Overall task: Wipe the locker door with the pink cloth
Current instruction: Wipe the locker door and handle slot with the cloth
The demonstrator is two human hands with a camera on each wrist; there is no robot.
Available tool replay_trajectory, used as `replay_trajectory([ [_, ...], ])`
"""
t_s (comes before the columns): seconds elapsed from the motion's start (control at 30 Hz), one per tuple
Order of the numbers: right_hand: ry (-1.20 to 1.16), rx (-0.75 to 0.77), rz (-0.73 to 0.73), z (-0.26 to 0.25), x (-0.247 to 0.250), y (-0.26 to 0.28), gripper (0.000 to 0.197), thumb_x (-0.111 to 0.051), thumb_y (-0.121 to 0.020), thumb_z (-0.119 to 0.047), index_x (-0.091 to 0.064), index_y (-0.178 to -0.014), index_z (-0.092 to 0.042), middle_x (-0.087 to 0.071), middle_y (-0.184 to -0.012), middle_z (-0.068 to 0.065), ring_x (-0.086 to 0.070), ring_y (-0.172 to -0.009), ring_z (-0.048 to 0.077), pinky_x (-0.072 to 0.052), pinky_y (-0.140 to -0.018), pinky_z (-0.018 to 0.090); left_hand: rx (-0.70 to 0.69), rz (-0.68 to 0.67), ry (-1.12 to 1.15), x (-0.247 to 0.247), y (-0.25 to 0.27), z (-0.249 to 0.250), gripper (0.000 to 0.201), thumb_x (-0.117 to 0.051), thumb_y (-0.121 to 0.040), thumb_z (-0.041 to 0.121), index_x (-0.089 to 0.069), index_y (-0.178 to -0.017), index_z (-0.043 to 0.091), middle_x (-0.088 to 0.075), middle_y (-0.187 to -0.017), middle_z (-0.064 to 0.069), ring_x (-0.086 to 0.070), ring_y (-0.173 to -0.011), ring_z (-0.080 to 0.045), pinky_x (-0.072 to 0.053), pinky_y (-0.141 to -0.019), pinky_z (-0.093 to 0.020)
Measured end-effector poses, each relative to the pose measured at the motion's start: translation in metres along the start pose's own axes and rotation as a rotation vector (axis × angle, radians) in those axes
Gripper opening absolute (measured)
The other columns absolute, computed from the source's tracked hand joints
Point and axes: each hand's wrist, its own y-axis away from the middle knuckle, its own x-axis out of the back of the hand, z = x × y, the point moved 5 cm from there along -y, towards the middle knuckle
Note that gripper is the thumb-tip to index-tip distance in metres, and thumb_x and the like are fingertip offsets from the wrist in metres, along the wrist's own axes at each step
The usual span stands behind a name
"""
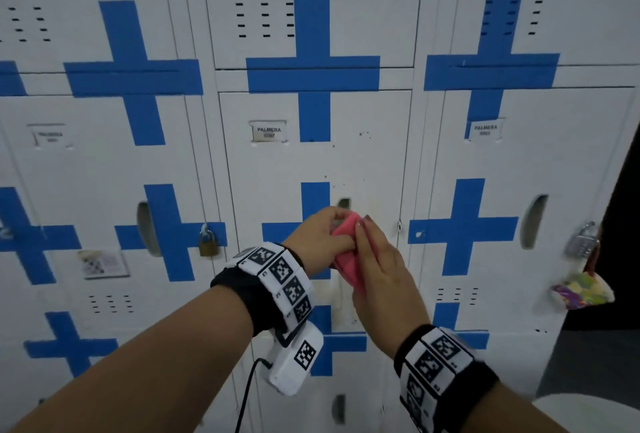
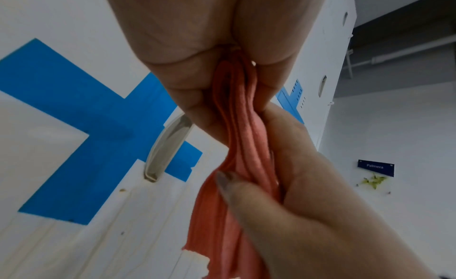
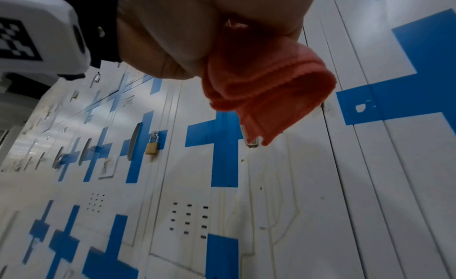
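Observation:
A folded pink cloth (image 1: 346, 268) is held between both hands just in front of the middle locker door (image 1: 311, 162). That door is white with blue crosses, a name label and a few dark specks. My left hand (image 1: 323, 233) grips the cloth's upper part with curled fingers. My right hand (image 1: 374, 256) pinches its lower part from the right. The left wrist view shows the cloth (image 2: 241, 136) bunched in folds between the left hand (image 2: 197, 49) and the right hand (image 2: 283, 195). In the right wrist view a rolled end of the cloth (image 3: 266, 84) sticks out below the right hand (image 3: 187, 29). The cloth is off the door.
A brass padlock (image 1: 207, 242) hangs on the locker to the left. On the right locker hang a silver padlock (image 1: 581, 242) and a colourful pouch (image 1: 583, 290). The door's recessed handle (image 1: 343, 204) sits just behind the hands. A dark gap lies past the right edge.

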Motion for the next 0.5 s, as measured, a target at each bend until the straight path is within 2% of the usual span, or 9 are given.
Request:
replay_trajectory([
  [0.13,-0.075,0.038,0.027,0.011,0.002,-0.024,0.083,-0.052,-0.08,0.002,-0.012,-0.149,-0.023,-0.015,-0.154,-0.008,-0.031,-0.131,0.016,-0.034,-0.105,0.027,-0.091,0.044,-0.005,0.013,-0.017,0.0,0.028,-0.058,-0.09,0.017,-0.051,-0.117,0.021,-0.066,-0.106,-0.007,-0.066,-0.091,-0.018,-0.058,-0.07,-0.027],
  [0.2,-0.112,0.051,0.033,0.014,0.003,-0.033,0.083,-0.05,-0.083,0.0,-0.008,-0.148,-0.031,-0.015,-0.153,-0.012,-0.027,-0.13,0.009,-0.036,-0.103,0.026,-0.148,0.084,-0.006,0.018,-0.025,0.002,0.023,-0.059,-0.09,0.016,-0.054,-0.113,0.02,-0.069,-0.101,-0.008,-0.068,-0.088,-0.02,-0.058,-0.075,-0.035],
  [0.27,-0.121,0.075,0.039,0.014,0.001,-0.038,0.081,-0.051,-0.089,-0.01,-0.003,-0.147,-0.037,-0.01,-0.154,-0.014,-0.023,-0.131,0.003,-0.035,-0.103,0.024,-0.171,0.13,-0.015,0.021,-0.034,0.005,0.024,-0.059,-0.09,0.017,-0.056,-0.114,0.016,-0.07,-0.095,-0.006,-0.069,-0.084,-0.018,-0.058,-0.075,-0.034],
  [0.33,-0.111,0.093,0.036,0.014,-0.004,-0.041,0.084,-0.055,-0.09,-0.023,0.005,-0.147,-0.038,-0.002,-0.156,-0.012,-0.018,-0.135,0.006,-0.028,-0.106,0.025,-0.166,0.152,0.007,0.021,-0.042,0.008,0.023,-0.058,-0.09,0.016,-0.058,-0.113,0.016,-0.07,-0.09,-0.002,-0.067,-0.078,-0.012,-0.055,-0.07,-0.026],
  [0.37,-0.107,0.091,0.043,0.015,-0.006,-0.042,0.088,-0.058,-0.089,-0.024,0.008,-0.146,-0.038,0.001,-0.156,-0.01,-0.018,-0.137,0.009,-0.025,-0.107,0.024,-0.167,0.141,0.028,0.019,-0.045,0.01,0.021,-0.057,-0.09,0.016,-0.058,-0.111,0.018,-0.069,-0.09,0.0,-0.066,-0.076,-0.01,-0.054,-0.069,-0.024],
  [0.43,-0.101,0.077,0.08,0.02,-0.007,-0.046,0.092,-0.059,-0.088,-0.019,0.009,-0.146,-0.039,0.001,-0.156,-0.009,-0.02,-0.137,0.015,-0.026,-0.107,0.025,-0.169,0.102,0.074,0.015,-0.049,0.014,0.023,-0.054,-0.092,0.015,-0.058,-0.114,0.019,-0.069,-0.094,-0.002,-0.066,-0.081,-0.011,-0.053,-0.072,-0.025],
  [0.5,-0.107,0.049,0.11,0.026,-0.004,-0.053,0.089,-0.058,-0.088,-0.012,0.004,-0.146,-0.04,-0.003,-0.156,-0.008,-0.022,-0.136,0.017,-0.032,-0.108,0.031,-0.158,0.082,0.128,0.015,-0.05,0.015,0.027,-0.049,-0.095,0.017,-0.055,-0.121,0.019,-0.067,-0.096,-0.002,-0.064,-0.085,-0.012,-0.052,-0.077,-0.025],
])
